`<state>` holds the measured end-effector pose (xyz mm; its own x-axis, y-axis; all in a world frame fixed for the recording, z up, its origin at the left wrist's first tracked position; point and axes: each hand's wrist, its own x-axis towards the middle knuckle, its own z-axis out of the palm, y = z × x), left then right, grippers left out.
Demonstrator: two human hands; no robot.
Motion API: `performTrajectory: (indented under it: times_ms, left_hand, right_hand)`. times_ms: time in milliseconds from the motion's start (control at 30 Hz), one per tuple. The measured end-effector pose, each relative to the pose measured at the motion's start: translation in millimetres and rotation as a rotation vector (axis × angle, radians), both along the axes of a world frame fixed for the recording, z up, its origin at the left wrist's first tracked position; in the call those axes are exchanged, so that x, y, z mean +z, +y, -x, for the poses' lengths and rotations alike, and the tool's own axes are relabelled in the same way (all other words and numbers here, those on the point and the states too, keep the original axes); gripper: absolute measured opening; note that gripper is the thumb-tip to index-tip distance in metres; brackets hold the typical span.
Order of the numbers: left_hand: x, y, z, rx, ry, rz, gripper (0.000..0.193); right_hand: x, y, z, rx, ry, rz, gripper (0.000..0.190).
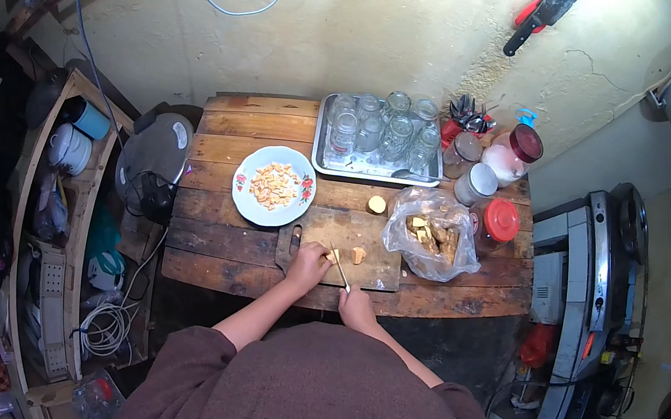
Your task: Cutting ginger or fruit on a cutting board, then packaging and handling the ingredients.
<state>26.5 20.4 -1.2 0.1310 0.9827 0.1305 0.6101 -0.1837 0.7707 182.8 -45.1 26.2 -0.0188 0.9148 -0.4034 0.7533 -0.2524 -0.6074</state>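
Observation:
My right hand is closed on the handle of a knife, whose blade points up and left over the wooden cutting board. At the blade's tip, the fingers of my left hand hold a small pale-orange piece on the board. To the right of the knife lies another orange piece. A flowered plate holds many small diced pieces. Beyond the board sits a round cut piece, yellow on its face. An open plastic bag contains brown, knobbly pieces and some peelings.
Glass mugs and a spoon stand on a metal tray at the table's back. Right of it are lidded jars, a red-lidded jar and a red cutlery holder. A wooden shelf stands left, a stove right.

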Motion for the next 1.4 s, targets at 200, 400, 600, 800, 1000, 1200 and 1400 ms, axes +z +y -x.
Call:
performTrajectory:
  times_ms: [200, 400, 600, 800, 1000, 1200, 1400]
  left_hand:
    - [-3, 0, 0, 0.029, 0.013, -0.011, 0.015]
    - [-3, 2, 1, 0.046, -0.011, 0.047, 0.012]
    - [-4, 3, 0, 0.053, -0.021, 0.068, 0.012]
    - [-2, 4, 1, 0.025, 0.015, 0.07, 0.013]
    - [15, 14, -6, -0.027, 0.152, 0.185, 0.02]
    - [26, 15, -22, -0.272, 0.467, 0.035, 0.023]
    - [8, 15, -25, -0.32, 0.534, -0.001, 0.018]
  right_hand:
    - [-1, 1, 3, 0.033, -0.022, 0.002, 0.031]
    - [-10, 4, 8, 0.027, -0.044, 0.028, 0.029]
    - [-20, 14, 18, 0.006, -0.053, -0.04, 0.026]
    - [-8, 5, -5, 0.085, -0.119, 0.05, 0.027]
    - [26, 8, -29, 0.007, -0.094, 0.081, 0.033]
    - [22, 12, -45, -0.084, -0.001, -0.003, 0.035]
    - [19, 14, -48, -0.086, 0.023, 0.003, 0.035]
